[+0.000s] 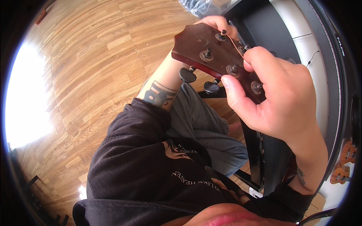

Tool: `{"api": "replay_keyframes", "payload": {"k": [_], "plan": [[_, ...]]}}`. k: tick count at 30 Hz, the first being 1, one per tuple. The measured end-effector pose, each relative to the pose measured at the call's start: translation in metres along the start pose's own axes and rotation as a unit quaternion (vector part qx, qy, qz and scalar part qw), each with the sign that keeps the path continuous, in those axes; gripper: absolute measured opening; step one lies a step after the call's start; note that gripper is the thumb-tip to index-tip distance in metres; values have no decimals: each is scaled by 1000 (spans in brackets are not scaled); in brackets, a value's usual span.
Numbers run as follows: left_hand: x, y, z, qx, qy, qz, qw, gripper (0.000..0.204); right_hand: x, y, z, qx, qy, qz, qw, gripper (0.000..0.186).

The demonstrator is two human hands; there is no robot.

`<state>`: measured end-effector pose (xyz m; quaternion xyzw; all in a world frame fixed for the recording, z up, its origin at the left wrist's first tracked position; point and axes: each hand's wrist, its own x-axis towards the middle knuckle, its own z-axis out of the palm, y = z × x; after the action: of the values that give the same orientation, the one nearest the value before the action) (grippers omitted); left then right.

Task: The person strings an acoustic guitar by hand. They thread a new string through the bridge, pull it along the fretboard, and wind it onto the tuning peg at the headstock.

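A dark reddish-brown guitar headstock (200, 39) is tilted in front of me, with several metal string posts on its face. Two black tuning knobs (187, 75) stick out along its near edge. From behind, my left hand (215, 23) curls round the far edge; its fingertips are partly hidden, and so is any knob there. A thin copper-coloured string (234, 44) runs from the far top post to the bent index finger of my right hand (281, 88), closed on it. My right thumb rests by the headstock's near edge, and that hand covers the lower headstock.
A black keyboard instrument (260, 22) on a dark stand lies right of the headstock. Loose thin strings (136, 56) lie on the wooden floor (102, 49) at left. Clear plastic wrapping (198, 5) sits at the far edge. Small guitar-shaped items (341, 173) show at far right.
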<state>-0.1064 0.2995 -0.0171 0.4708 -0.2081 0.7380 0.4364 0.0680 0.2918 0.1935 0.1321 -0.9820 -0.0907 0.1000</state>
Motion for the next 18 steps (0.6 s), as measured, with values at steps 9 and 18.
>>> {"api": "replay_keyframes", "payload": {"k": [9,18], "plan": [[-2,6,-2,16,5,-5,1000,33,0,0,0,2,-7,7,1000,29],[-11,-1,-5,-11,21,29,999,53,0,2,-1,-6,-1,-5,1000,28]]}}
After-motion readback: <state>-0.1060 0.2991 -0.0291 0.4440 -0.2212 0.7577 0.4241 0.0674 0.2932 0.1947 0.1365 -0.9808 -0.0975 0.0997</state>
